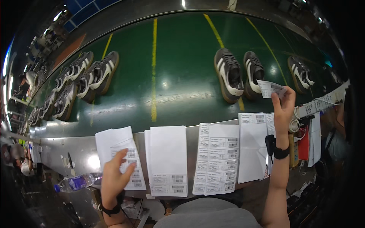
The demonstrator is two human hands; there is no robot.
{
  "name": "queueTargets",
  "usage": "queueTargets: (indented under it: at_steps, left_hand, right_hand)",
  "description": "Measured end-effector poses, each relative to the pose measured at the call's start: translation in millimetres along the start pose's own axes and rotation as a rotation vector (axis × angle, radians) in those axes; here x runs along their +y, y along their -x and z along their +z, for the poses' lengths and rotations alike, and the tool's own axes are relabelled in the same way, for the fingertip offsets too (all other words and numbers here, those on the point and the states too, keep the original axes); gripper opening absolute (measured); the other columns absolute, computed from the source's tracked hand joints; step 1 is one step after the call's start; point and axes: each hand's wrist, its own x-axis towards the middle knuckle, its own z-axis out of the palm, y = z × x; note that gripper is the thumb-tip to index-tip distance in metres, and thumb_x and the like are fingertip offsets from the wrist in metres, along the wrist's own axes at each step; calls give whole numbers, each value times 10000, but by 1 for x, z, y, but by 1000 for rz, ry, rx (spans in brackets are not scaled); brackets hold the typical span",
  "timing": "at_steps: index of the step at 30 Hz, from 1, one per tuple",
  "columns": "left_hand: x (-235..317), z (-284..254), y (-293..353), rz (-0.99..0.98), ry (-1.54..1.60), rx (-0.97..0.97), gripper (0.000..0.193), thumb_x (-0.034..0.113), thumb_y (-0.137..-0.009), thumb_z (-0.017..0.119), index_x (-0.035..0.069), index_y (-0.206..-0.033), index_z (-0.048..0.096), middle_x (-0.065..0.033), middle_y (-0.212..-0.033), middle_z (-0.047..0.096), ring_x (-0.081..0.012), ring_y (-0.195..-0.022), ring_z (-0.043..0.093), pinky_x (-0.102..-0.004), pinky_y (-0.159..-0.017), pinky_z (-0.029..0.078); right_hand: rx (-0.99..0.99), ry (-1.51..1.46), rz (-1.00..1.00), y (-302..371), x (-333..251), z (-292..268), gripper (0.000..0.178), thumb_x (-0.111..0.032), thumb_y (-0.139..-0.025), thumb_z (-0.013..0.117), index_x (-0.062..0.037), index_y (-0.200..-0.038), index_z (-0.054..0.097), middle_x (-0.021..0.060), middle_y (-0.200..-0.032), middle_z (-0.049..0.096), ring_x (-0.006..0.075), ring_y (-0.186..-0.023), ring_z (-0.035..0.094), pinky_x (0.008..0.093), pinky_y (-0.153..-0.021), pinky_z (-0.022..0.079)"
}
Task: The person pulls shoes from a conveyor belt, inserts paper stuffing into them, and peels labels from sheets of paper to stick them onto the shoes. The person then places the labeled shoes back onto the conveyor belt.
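Right hand (284, 109), outstretched, pinches a small white paper label (268, 89); left hand (115, 175), half-open, perhaps touches white label sheets (113, 139).

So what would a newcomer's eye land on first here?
Probably the long green surface with yellow lines crossing the upper picture, and the dark, white-striped shoes on its left and right. Label sheets lie along its near side; the right hand holds a label.

- Clear plastic bottle with purple label and blue cap (78, 182), at near left
- Coiled white cable (293, 128), at right
- Flat red object (303, 147), at near right
- Blue panelled structure (86, 14), at far left
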Motion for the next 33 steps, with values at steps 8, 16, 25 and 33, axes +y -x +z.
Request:
queueTargets:
  at_steps: [8, 16, 25, 33]
  left_hand:
    - [-164, -82, -219, -329, -544, 394, 868, 355, -794, 766, 196, -1506, 297, -498, -1406, 244, -602, -1324, 298, -598, -1076, 292]
    - [-220, -109, -327, -554, -428, 231, 385, 388, -716, 787, 44, -876, 724, -114, -862, 720, -289, -893, 668, -444, -1010, 352]
    - [-75, -50, -319, -374, 408, 1, 252, 211, -793, 783, 81, -658, 615, 85, -608, 460, -56, -505, 402, -254, -459, 251]
    - [76, 62, -192, 450, -435, 11, 411, 352, -642, 850, 32, -868, 725, -312, -1181, 480, -455, -1231, 362, -498, -1046, 309]
  right_hand:
    - [106, 392, 81, -78, 118, 6, 461, -301, -861, 777, -10, -1112, 524, 80, -1017, 606, 156, -922, 573, 287, -803, 479]
    - [24, 94, 309, -103, 168, 5, 455, -316, -807, 823, -22, -1078, 605, 38, -882, 671, 97, -809, 615, 245, -732, 490]
    - [55, 816, -43, -94, 61, -9, 798, -198, -793, 787, -71, -1479, 400, 169, -1260, 608, 295, -1149, 586, 373, -897, 489]
    - [-559, 383, -221, -48, -42, 87, 491, -108, -792, 748, 9, -1239, 584, 172, -1193, 615, 330, -1100, 573, 385, -950, 454]
